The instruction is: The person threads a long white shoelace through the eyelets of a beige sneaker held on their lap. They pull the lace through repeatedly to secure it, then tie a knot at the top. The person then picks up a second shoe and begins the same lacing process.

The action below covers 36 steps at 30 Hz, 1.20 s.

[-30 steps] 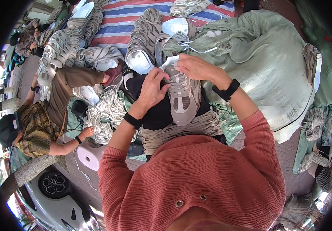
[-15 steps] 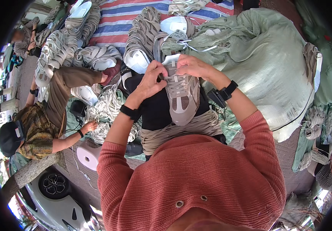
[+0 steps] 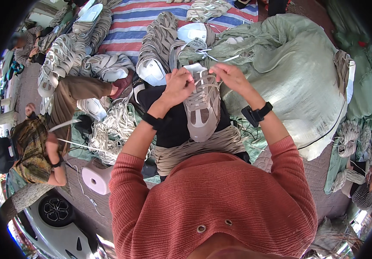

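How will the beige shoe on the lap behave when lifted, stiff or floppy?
The beige shoe is probably light for its size, given its mesh panels. It may flex rather than stay stiff: similar shoe pieces nearby are packed closely into a stack. Its underside is hidden.

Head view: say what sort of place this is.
Probably an informal outdoor shoe workplace: stacked beige-and-white shoe uppers, a tangled heap of long white laces, and a glossy silver-grey car nearby.
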Each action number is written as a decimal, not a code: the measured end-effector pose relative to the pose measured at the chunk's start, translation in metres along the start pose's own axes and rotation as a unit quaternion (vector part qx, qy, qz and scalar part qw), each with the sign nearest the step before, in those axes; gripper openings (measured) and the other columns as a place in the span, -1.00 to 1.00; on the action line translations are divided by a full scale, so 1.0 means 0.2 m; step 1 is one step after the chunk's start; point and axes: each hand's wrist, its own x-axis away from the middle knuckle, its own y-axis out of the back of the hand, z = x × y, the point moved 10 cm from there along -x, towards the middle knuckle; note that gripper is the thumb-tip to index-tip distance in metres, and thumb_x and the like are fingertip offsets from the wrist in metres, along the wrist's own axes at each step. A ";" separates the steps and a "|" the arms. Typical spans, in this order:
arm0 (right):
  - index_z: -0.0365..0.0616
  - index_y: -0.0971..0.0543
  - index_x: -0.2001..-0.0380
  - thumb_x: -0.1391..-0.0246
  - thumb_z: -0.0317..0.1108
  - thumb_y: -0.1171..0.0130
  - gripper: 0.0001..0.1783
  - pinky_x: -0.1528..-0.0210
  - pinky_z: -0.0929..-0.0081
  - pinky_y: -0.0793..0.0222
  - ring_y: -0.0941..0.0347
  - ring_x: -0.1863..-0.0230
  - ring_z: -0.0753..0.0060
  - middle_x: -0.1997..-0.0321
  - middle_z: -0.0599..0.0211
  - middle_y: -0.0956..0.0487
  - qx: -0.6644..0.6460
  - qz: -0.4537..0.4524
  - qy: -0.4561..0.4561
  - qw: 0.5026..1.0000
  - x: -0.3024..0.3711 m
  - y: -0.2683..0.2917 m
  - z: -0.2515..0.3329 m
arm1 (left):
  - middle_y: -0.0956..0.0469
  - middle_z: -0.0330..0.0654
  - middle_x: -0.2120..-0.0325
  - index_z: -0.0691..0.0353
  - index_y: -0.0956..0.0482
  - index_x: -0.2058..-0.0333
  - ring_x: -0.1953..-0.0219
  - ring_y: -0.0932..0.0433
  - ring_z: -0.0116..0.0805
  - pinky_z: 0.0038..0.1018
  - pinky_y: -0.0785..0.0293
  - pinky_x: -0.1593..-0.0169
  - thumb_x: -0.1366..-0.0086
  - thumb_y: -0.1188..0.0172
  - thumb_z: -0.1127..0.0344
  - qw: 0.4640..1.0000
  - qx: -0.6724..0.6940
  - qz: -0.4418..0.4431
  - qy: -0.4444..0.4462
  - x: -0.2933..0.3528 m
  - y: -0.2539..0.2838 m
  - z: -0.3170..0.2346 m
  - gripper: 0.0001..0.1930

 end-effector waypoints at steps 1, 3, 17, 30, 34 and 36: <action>-0.09 -0.61 0.31 -0.26 -0.09 0.00 -0.66 0.38 0.45 -0.35 -0.48 0.49 0.45 0.52 0.39 -0.56 0.022 -0.008 0.010 1.000 0.03 -0.01 0.03 | -0.48 -0.23 0.26 0.17 -0.55 0.28 0.08 -0.37 -0.27 -0.35 -0.18 -0.03 -0.11 -0.15 0.34 0.998 0.046 0.015 0.031 0.01 -0.02 0.06 -0.82; -0.08 -0.60 0.34 -0.27 -0.08 0.02 -0.66 0.42 0.39 -0.35 -0.50 0.54 0.31 0.54 0.33 -0.57 0.061 -0.029 0.026 0.997 0.09 -0.03 0.07 | -0.55 -0.21 0.21 0.29 -0.56 0.19 0.03 -0.42 -0.32 -0.41 -0.17 -0.13 -0.21 -0.07 0.31 0.950 0.301 0.041 0.068 0.05 0.01 0.15 -0.76; -0.12 -0.48 0.35 -0.36 -0.14 0.12 -0.67 0.24 0.55 -0.26 -0.33 0.35 0.62 0.42 0.50 -0.42 -0.096 -0.004 -0.006 0.995 0.20 -0.11 -0.02 | -0.59 -0.23 0.58 0.21 -0.53 0.36 0.66 -0.51 -0.43 -0.56 -0.36 0.68 -0.39 0.01 -0.11 0.741 0.295 -0.087 0.598 1.74 0.55 0.94 -0.55; -0.14 -0.49 0.35 -0.23 -0.23 0.05 -0.77 0.14 0.14 -0.24 -0.51 0.21 0.05 0.34 0.07 -0.55 0.198 -0.054 0.153 0.967 0.30 -0.24 0.12 | -0.53 -0.14 0.34 0.21 -0.60 0.33 0.36 -0.58 -0.11 -0.31 -0.48 0.29 -0.16 -0.25 0.40 0.992 -0.084 -0.097 0.002 0.08 0.17 -0.26 -0.91; -0.19 -0.49 0.39 -0.24 -0.15 0.11 -0.66 0.20 0.17 -0.29 -0.49 0.24 0.01 0.38 0.08 -0.55 0.047 0.074 0.063 0.994 0.28 -0.26 0.01 | -0.50 -0.17 0.40 0.22 -0.56 0.41 0.30 -0.55 -0.14 -0.24 -0.42 0.20 -0.05 -0.31 0.39 0.994 -0.107 -0.021 0.006 -0.05 0.00 -0.17 -0.88; -0.20 -0.49 0.40 -0.24 -0.13 0.14 -0.63 0.23 0.19 -0.31 -0.48 0.27 0.00 0.40 0.09 -0.54 -0.054 0.088 0.034 0.994 0.26 -0.25 -0.02 | -0.50 -0.18 0.42 0.23 -0.55 0.43 0.29 -0.54 -0.16 -0.25 -0.38 0.17 -0.02 -0.33 0.38 0.995 -0.101 0.014 0.019 -0.06 -0.03 -0.12 -0.85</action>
